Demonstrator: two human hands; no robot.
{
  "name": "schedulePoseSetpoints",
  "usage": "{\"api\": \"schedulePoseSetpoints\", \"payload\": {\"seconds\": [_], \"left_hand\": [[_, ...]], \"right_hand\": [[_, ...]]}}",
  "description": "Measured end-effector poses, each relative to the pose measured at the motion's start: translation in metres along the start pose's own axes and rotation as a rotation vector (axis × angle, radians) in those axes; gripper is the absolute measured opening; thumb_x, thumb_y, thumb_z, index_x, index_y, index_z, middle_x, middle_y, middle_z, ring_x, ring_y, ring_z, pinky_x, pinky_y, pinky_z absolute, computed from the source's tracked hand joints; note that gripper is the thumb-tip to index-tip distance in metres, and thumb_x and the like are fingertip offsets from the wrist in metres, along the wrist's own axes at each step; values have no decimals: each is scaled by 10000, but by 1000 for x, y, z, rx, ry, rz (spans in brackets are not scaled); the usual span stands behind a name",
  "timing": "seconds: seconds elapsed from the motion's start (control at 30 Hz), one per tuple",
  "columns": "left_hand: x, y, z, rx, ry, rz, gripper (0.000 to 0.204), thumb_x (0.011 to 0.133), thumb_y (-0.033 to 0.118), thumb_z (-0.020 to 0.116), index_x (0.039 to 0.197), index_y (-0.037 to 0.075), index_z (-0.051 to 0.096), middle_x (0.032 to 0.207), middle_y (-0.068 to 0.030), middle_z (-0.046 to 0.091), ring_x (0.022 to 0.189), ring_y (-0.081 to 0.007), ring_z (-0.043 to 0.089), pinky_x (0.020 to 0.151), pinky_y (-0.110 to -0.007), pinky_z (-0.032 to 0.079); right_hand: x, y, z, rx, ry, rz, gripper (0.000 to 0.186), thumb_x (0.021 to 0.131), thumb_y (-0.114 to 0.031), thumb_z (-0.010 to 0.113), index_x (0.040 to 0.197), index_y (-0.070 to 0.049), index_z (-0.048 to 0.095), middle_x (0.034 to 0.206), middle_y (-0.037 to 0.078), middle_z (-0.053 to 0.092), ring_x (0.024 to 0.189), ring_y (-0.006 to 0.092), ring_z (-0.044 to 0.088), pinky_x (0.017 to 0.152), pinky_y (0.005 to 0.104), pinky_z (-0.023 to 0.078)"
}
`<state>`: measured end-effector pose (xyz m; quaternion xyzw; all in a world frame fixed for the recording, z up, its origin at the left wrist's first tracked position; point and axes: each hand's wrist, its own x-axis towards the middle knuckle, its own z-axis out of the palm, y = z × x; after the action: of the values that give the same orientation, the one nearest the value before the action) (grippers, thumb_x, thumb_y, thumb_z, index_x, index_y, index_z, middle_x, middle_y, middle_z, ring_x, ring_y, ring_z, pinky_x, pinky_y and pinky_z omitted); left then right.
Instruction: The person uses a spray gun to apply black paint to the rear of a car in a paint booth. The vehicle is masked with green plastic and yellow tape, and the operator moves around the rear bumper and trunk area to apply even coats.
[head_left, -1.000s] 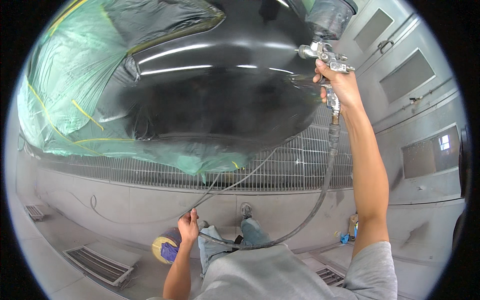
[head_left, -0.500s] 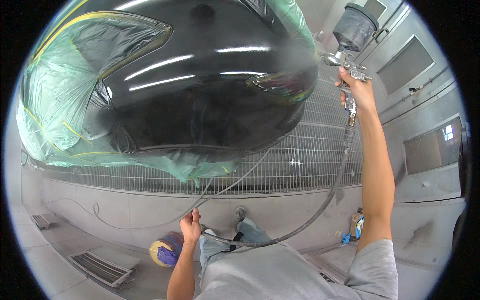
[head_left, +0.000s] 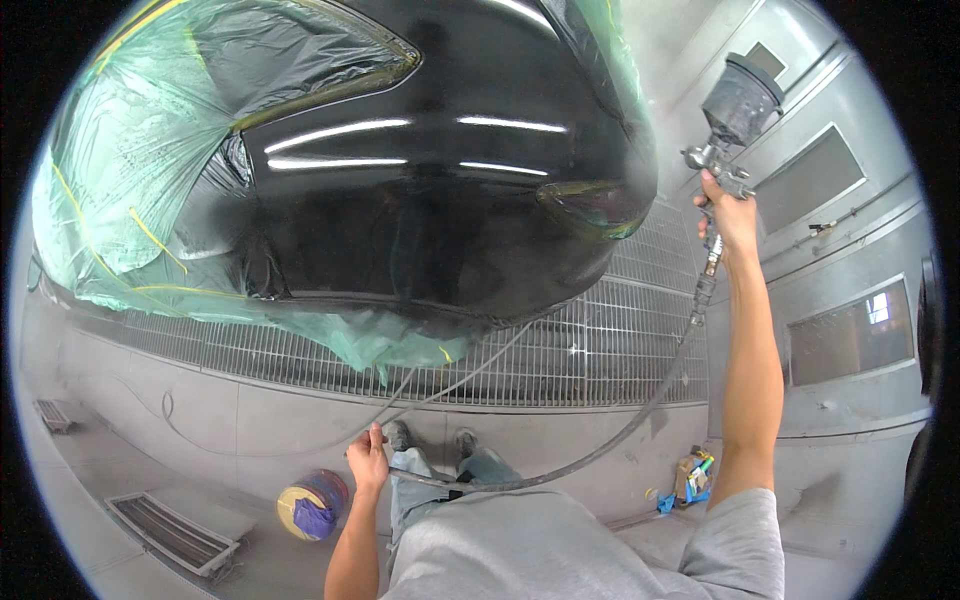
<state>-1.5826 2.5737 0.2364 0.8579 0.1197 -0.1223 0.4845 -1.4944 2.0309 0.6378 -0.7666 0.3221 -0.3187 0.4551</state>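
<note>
My right hand (head_left: 732, 212) grips a metal spray gun (head_left: 712, 160) with a dark paint cup (head_left: 738, 100) on top, held up beside the right edge of a glossy black vehicle panel (head_left: 450, 240). A faint mist hangs near that edge. Green plastic sheeting (head_left: 130, 200) with yellow tape masks the panel's left side and borders. At the panel's right lies a taped-over lamp (head_left: 595, 205). The gun's hose (head_left: 640, 410) curves down across my body to my left hand (head_left: 367, 460), whose fingers are wrapped round it near my waist.
A metal floor grate (head_left: 610, 335) runs under the vehicle. A bucket with purple cloth (head_left: 312, 505) stands at lower left, near a floor vent (head_left: 170, 530). Taped items (head_left: 690, 475) lie at lower right. The booth wall (head_left: 850, 260) with windows and pipes is at the right.
My right hand has moved rightward with the spray gun and then slightly lower. The view has shifted, showing more of the panel's right end. My left hand still holds the hose.
</note>
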Motion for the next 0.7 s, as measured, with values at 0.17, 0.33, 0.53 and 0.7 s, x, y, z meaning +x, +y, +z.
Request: {"api": "schedulePoseSetpoints", "payload": {"seconds": [0.17,0.33,0.53,0.7], "left_hand": [[35,-25,-38,-58,23,69,588,1045,451,558,783,-46,730,603,-171,625,597,-231,610,643,-409,493],[75,-52,-84,-34,31,46,586,1040,453,562,760,-39,715,591,-175,608,581,-241,595,639,-407,485],[108,-86,-128,-62,60,17,585,1035,454,569,745,-36,705,567,-173,584,556,-236,569,614,-414,468],[117,-107,-144,-133,85,-43,578,1033,450,575,742,-33,701,544,-153,550,542,-231,544,597,-415,456]], "right_hand": [[-49,-44,61,62,-104,-44,199,950,-216,751,1023,-38,700,751,76,674,430,135,528,364,288,420],[-99,-86,125,45,-176,-96,201,963,-251,738,997,-67,667,748,68,671,420,129,535,360,272,419],[-144,-134,206,86,-274,-134,225,952,-232,751,1060,-40,704,745,70,680,416,122,553,356,269,437],[-176,-169,272,69,-389,-150,237,949,-242,753,1057,-33,722,754,66,688,421,116,555,362,266,442]]}}
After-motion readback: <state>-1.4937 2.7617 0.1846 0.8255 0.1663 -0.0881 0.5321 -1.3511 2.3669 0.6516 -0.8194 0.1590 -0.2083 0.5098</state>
